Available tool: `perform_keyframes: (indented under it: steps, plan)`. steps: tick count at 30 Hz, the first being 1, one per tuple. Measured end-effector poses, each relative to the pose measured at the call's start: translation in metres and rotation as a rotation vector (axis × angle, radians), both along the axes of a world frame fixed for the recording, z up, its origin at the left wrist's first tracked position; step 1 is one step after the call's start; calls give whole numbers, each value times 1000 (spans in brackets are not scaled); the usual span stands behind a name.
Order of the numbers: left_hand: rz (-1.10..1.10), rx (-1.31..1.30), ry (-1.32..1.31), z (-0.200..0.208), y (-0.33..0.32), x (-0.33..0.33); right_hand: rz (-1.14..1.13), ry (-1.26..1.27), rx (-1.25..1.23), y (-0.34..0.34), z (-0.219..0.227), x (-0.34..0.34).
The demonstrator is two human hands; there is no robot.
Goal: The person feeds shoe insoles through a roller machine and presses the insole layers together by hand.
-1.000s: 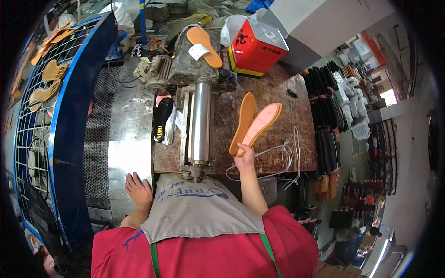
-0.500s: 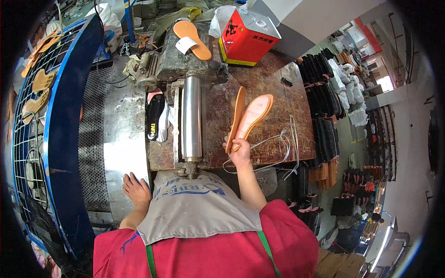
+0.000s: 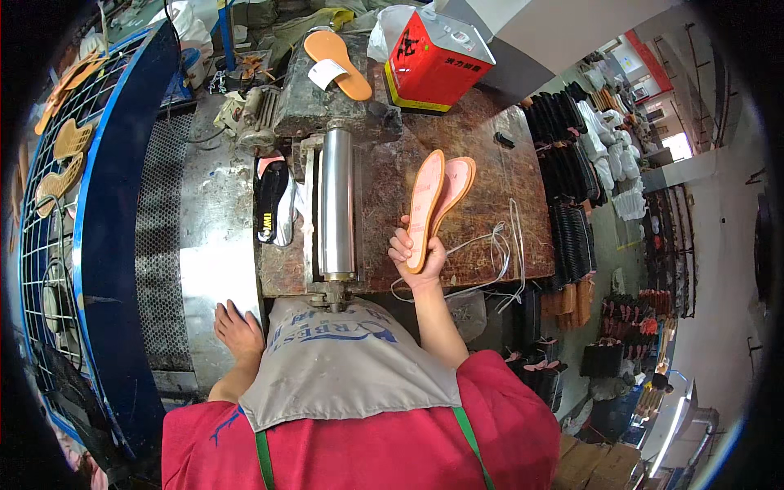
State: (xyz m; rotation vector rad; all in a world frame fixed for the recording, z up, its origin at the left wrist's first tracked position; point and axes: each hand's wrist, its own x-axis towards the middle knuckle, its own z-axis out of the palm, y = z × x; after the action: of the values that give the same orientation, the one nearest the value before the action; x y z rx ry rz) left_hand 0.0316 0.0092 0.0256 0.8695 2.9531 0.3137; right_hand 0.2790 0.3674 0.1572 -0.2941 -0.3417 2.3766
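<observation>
Gripped by their heel ends, two shoe soles (image 3: 425, 200) with pinkish faces and orange-brown edges fan out upward from my right hand (image 3: 420, 253). This hand is closed round them above the bench's near edge, right of an upright steel roller (image 3: 337, 204). On the bright metal plate at the left rests my left hand (image 3: 239, 331), flat with fingers spread and nothing in it. A black and white shoe piece (image 3: 276, 200) with yellow marks lies between that plate and the roller.
Behind the roller, an orange sole (image 3: 347, 73) with a white tag lies on a dark block. A red can (image 3: 437, 65) stands at the bench's back. A white cord (image 3: 498, 245) trails at the right. Blue-framed wire rack (image 3: 82, 163) at far left; racks of dark shoe parts (image 3: 563, 163) at right.
My right hand has turned the soles so that the front one's pinkish face now shows instead of its edge. My left hand stays in place.
</observation>
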Motion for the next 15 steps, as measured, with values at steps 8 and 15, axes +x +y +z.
perform_keyframes:
  steps: [8,15]
  plan:
    - [-2,3,0,-4,-2,-1,48,90,63,-2,10,-4]
    - [19,-11,4,1,1,0,72,85,68,1,9,-4]
